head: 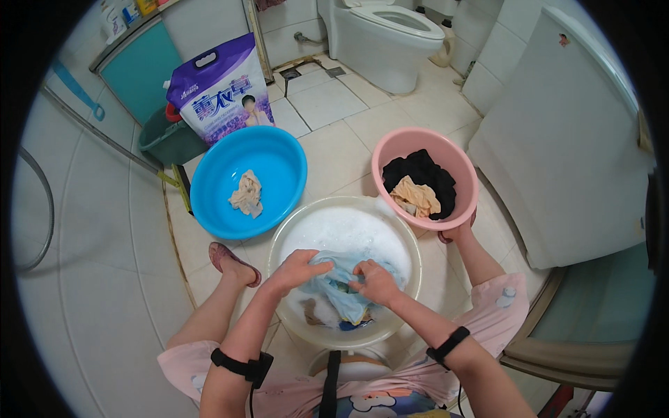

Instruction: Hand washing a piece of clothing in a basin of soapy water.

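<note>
A wet light-blue cloth garment (334,261) is stretched between both hands over a cream-white basin (415,261) of foamy water. My left hand (302,269) grips the garment's left side, thumb on top. Its right side is pinched in the fingers of my right hand (375,282). White suds (339,224) cover the far part of the water. Under the garment, brown cloth (312,312) and dark-blue cloth (355,325) show partly; the rest of them is hidden by foam and fabric.
A blue basin (282,193) holding a beige cloth (248,194) stands at far left. At far right, a pink basin (384,137) contains black clothes (426,170) and a peach cloth (415,196). Behind are a purple-and-white detergent bag (219,89), a green bucket (175,141) and a toilet (387,47). A white washing machine-like appliance (559,141) flanks the right.
</note>
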Tool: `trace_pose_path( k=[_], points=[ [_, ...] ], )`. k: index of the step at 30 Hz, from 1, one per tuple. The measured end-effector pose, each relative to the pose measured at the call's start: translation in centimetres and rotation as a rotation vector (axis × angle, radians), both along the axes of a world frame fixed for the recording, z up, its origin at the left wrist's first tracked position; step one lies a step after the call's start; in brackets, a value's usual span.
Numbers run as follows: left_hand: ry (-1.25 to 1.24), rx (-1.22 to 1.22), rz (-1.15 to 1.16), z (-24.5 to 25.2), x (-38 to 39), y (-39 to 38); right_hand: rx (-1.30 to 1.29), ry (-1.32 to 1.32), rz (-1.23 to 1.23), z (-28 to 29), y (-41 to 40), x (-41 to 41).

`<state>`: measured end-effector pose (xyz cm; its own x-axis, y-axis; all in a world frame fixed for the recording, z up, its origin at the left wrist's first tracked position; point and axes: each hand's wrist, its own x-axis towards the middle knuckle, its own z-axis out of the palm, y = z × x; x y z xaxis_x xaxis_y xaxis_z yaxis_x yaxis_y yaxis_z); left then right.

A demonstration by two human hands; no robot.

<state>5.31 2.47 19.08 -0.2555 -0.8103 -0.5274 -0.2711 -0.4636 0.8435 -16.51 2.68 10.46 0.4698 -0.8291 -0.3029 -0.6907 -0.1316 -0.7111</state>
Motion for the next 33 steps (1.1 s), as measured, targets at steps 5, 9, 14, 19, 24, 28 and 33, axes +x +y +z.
trace_pose_path(
  k=[5, 9, 14, 19, 24, 28, 33],
  points=[
    [0.019, -0.075, -0.005, 1.4, -1.4, -0.2, -0.295, 0.246, -0.204, -3.3, 0.3, -0.9],
    [-0.496, -0.253, -0.022, -1.1, 0.9, -0.3, -0.342, 0.357, -0.124, -2.1, -1.7, -3.9],
    [-0.789, -0.423, 0.139, -3.4, 1.5, 0.1, -0.263, 0.101, -0.060, 6.5, -5.8, -7.9],
    [-0.717, -0.536, 0.019, -2.4, 1.2, -0.3, -0.050, -0.029, -0.002, 11.3, -8.4, -8.6],
    [-0.548, -0.444, -0.097, 0.2, 2.9, -0.3, 0.221, -0.316, -0.069, 12.4, -8.4, -9.0],
    [-0.470, -0.420, -0.060, 2.6, 2.8, 0.1, 0.110, -0.298, -0.125, 12.1, -7.3, -8.5],
    [-0.354, -0.555, 0.190, 4.4, 2.5, 0.7, -0.400, -0.040, 0.231, 17.1, -4.3, -7.1]
  ],
)
